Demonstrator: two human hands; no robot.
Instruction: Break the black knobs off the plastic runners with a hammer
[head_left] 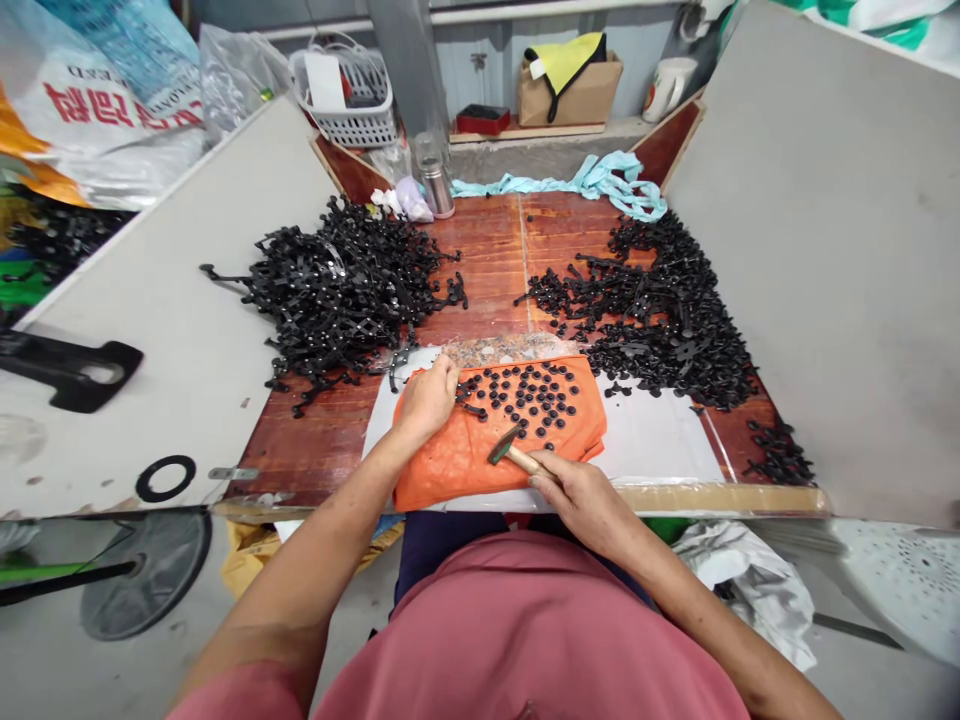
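My left hand (429, 396) is closed at the upper left of an orange cloth (442, 468), gripping a black plastic sprue (471, 408) whose branches stick out to its right. In my right hand (581, 490) is a small hammer (504, 446), held by its pale wooden handle with the head over the cloth. Many small round black caps (531, 396) are spread across the cloth's upper half, between and beyond my hands. My left fingers partly hide the sprue.
A heap of black sprues (345, 290) lies to the left, and a heap of loose black parts (667, 310) to the right. Slanted grey panels (817, 250) flank the wooden table (491, 240). At the back stand a steel bottle (435, 185) and a white basket (349, 125).
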